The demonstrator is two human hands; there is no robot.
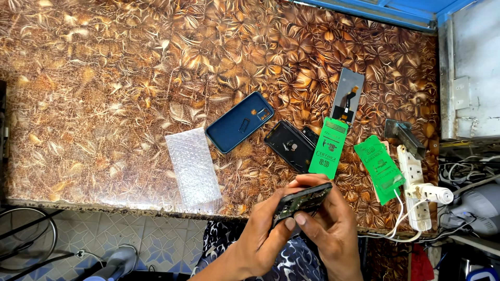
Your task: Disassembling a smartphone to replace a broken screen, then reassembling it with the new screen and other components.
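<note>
Both my hands hold an opened black phone body [302,201] on edge, just in front of the table's near edge. My left hand [263,234] grips its lower end, thumb on the side. My right hand [330,229] wraps the upper end from below. On the brown patterned table [104,78] lie a dark blue phone back cover [239,122], a black phone frame [289,144], a grey display panel [348,96] with a flex cable, and two green flat packets [328,147] [379,167].
A bubble-wrap sheet [194,167] lies near the front edge. A white power strip [416,187] with a plugged charger sits at the table's right end, beside a small metal tool [403,135]. Cables and clutter fill the right side. Tiled floor shows below.
</note>
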